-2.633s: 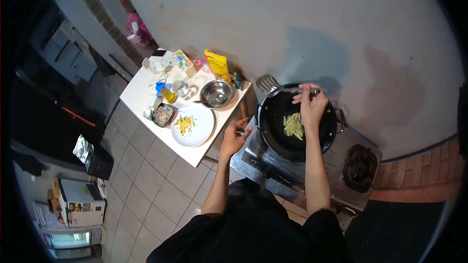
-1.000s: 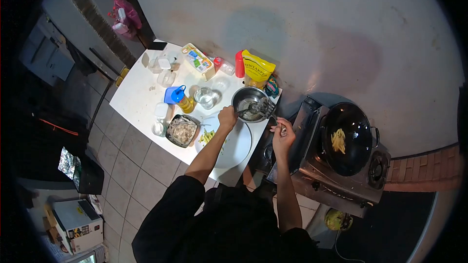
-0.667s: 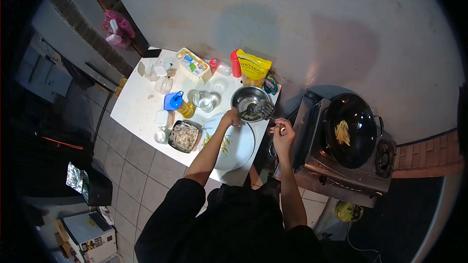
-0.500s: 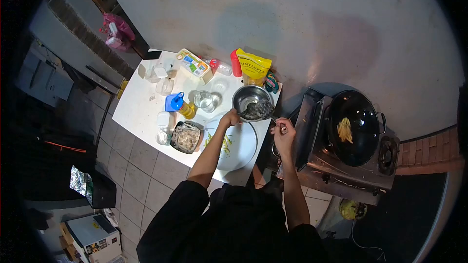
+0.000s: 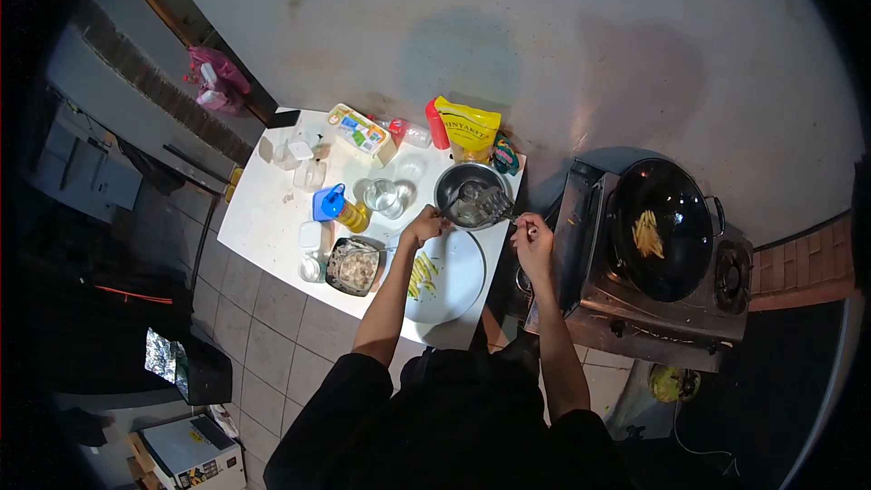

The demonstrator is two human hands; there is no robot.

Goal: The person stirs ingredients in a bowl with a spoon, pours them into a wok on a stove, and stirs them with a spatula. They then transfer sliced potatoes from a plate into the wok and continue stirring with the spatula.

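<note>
The slotted spatula (image 5: 491,205) lies with its blade over the steel bowl (image 5: 469,195) at the right end of the white table (image 5: 263,218), its handle running out to the right hand (image 5: 532,240), whose fingers are closed round the handle's end, so the blade rests over the bowl and not over bare tabletop (a sensible place for an oily tool, I judge). The left hand (image 5: 425,224) sits at the bowl's near-left rim with fingers curled; whether it grips the rim or the utensil handle (image 5: 450,209) poking out there is too small to tell. Just beside the bowl, nearer the person, a white plate (image 5: 454,281) carries a few yellow-green strips (image 5: 420,274), with a dark tray of pale food (image 5: 354,266) touching its left side. Behind stand a glass (image 5: 383,195), a blue-capped bottle (image 5: 335,206), a yellow pouch (image 5: 467,129) and a red bottle (image 5: 438,123). Well to the right, the black wok (image 5: 660,229) with more strips sits on the stove (image 5: 635,308); the stove's raised edge stands between bowl and wok.
</note>
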